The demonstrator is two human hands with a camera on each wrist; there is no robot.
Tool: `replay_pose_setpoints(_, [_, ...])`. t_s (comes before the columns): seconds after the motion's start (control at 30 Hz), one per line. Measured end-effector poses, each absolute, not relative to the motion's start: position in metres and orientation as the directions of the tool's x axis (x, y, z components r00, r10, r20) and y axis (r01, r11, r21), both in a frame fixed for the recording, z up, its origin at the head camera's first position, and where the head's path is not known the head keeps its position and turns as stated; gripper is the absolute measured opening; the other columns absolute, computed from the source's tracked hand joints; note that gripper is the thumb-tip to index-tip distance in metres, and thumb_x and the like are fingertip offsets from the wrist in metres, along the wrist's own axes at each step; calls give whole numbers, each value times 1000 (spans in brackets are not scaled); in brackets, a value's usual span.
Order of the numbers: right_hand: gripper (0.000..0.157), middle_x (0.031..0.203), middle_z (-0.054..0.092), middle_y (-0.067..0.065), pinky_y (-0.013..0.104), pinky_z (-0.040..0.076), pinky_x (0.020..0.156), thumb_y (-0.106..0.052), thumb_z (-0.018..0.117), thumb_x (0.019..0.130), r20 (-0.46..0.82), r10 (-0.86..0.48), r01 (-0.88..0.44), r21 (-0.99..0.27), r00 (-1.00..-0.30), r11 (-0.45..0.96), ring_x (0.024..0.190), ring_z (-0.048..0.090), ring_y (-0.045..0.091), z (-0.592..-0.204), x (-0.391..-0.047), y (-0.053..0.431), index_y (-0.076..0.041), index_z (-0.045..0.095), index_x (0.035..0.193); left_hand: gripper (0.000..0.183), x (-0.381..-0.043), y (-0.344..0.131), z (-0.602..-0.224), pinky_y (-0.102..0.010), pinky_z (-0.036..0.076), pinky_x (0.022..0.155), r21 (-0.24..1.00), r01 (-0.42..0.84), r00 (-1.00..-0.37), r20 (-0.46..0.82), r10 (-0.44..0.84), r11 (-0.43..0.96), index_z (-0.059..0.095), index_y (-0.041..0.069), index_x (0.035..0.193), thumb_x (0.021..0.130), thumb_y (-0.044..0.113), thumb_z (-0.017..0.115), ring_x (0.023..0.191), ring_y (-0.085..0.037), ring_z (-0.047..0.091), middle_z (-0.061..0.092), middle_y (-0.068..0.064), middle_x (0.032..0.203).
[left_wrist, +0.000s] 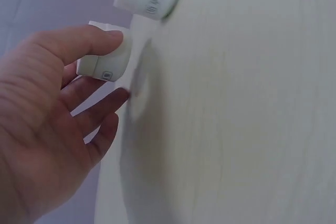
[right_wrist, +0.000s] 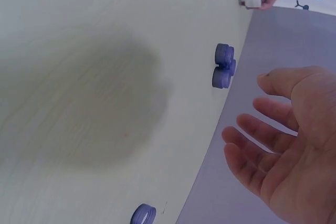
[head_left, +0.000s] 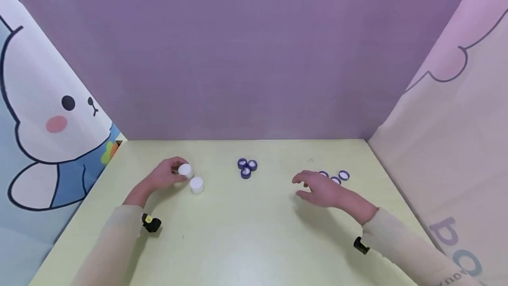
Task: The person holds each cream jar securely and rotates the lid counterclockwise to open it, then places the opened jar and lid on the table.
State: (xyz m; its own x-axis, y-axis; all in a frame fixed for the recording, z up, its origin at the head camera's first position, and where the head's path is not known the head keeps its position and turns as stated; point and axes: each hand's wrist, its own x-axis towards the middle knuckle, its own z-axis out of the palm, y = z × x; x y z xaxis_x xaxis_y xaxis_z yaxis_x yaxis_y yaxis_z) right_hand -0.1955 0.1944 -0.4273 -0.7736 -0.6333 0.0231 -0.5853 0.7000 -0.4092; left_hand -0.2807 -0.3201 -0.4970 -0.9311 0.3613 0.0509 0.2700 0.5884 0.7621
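At the left of the table, my left hand [head_left: 168, 173] pinches a small white jar [head_left: 185, 170] between thumb and fingers. Dark print marks the side of this jar [left_wrist: 107, 59] in the left wrist view. Close by, a second white jar [head_left: 196, 185] stands upright on the table. My right hand [head_left: 323, 189] hovers at the right with its fingers loosely bent and nothing in them. Partly hidden behind it are purple-rimmed caps with white insides, one of them a cap [head_left: 343, 175] in plain sight.
Three more purple-rimmed caps [head_left: 246, 173] sit touching in a cluster near the middle of the pale table [head_left: 238, 233]. A purple wall [head_left: 254, 56] rises at the back edge. Printed cloths hang on both sides, a rabbit cloth [head_left: 39, 83] on the left.
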Motion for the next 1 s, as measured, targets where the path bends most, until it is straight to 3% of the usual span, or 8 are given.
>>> replay_pose_setpoints(0.17, [42,113,62,8,38,51,80,-15,67,92,44,-649,-609,-399,-759,685,95,63,27,-425,-196,197,0,55,129,44,-269,-325,-477,-33,50,81,785,255,-947,83,311,565,57,0,119,82,10,78,96,-28,59,61,-14,110])
replay_pose_setpoints(0.33, [41,112,63,7,36,51,78,-15,68,91,70,-657,-623,-406,-751,669,94,63,24,-426,-190,195,-3,55,129,47,-255,-317,-461,-26,51,73,799,272,-951,139,276,536,57,2,123,83,13,79,92,-25,58,61,-14,111])
replay_pose_setpoints(0.6, [35,113,64,1,32,51,76,-17,66,92,150,-660,-655,-401,-736,640,94,63,19,-432,-186,185,-9,59,126,42,-222,-263,-425,-28,47,66,843,317,-930,187,317,433,58,-3,122,84,2,75,86,-31,55,61,-16,107])
replay_pose_setpoints(0.83, [33,112,64,0,31,51,75,-16,66,93,160,-679,-670,-430,-717,606,92,63,18,-435,-184,174,-9,60,124,45,-221,-230,-437,-31,46,71,831,367,-902,209,378,417,63,9,122,81,12,81,90,-25,57,64,-4,108])
replay_pose_setpoints(1.0, [32,111,63,-2,30,50,74,-16,66,93,176,-671,-662,-462,-720,590,92,63,17,-435,-180,165,-9,60,123,42,-216,-208,-437,-34,45,69,811,396,-895,235,379,431,66,14,111,75,17,85,88,-21,58,66,1,101])
